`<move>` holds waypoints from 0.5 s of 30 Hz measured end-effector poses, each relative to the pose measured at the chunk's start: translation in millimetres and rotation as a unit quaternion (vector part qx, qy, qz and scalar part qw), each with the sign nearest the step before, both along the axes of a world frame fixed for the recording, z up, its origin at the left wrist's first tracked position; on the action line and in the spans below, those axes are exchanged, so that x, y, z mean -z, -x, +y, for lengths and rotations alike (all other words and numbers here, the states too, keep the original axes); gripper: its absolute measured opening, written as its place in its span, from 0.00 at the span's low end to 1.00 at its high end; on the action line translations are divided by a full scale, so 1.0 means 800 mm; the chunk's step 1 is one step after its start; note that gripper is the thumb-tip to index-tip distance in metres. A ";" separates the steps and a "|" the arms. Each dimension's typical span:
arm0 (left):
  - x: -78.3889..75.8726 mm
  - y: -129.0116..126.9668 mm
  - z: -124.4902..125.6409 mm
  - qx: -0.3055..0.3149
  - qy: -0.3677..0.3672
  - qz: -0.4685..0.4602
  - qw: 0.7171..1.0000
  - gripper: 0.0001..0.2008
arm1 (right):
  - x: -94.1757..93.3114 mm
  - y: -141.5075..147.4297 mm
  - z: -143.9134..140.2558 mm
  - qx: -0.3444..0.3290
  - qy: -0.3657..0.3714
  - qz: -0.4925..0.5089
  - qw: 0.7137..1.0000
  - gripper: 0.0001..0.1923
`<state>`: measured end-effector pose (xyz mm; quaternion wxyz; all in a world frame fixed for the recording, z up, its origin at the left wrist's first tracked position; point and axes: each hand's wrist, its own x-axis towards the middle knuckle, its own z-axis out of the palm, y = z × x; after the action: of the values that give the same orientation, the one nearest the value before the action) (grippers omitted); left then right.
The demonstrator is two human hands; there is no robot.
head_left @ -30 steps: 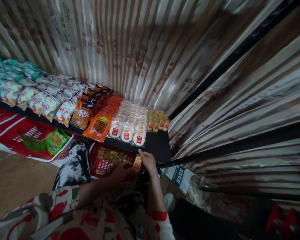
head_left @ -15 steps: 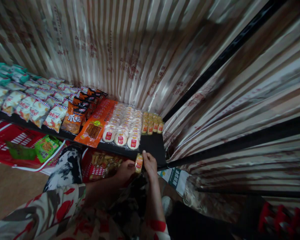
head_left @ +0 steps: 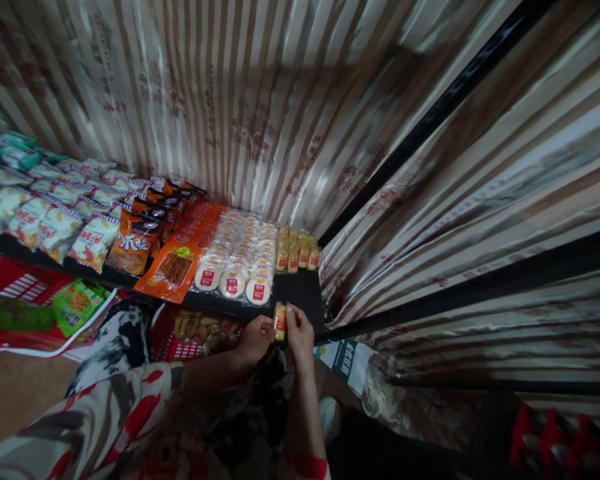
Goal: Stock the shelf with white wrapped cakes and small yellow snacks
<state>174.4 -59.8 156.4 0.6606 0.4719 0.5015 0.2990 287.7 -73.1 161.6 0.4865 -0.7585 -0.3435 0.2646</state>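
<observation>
Head view: left hand (head_left: 257,335) and right hand (head_left: 298,333) both pinch small yellow packet (head_left: 279,321) upright at shelf edge (head_left: 300,293), lower centre.

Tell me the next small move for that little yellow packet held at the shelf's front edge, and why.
Probably lift the small yellow packet, pinched between the left hand and right hand, up and forward onto the bare black shelf. Matching yellow packets sit in a row just behind that open spot, beside the round white cakes.

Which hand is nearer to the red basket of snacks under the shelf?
Left. The left hand sits just right of the red basket; the right hand is farther right, both pinching the small yellow packet.
</observation>
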 end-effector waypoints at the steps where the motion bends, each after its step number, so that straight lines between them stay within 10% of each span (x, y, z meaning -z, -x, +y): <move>1: 0.000 -0.002 0.002 0.002 -0.004 0.010 1.000 0.05 | 0.002 -0.001 0.000 0.000 0.000 0.002 1.000 0.27; 15: 0.032 -0.034 0.022 -0.006 -0.110 0.080 0.991 0.07 | 0.027 -0.015 -0.005 -0.004 -0.025 -0.033 0.999 0.24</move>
<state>201.4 -42.4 130.5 0.5608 0.5612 0.5194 0.3175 299.7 -77.4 139.7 0.4927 -0.7532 -0.3687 0.2326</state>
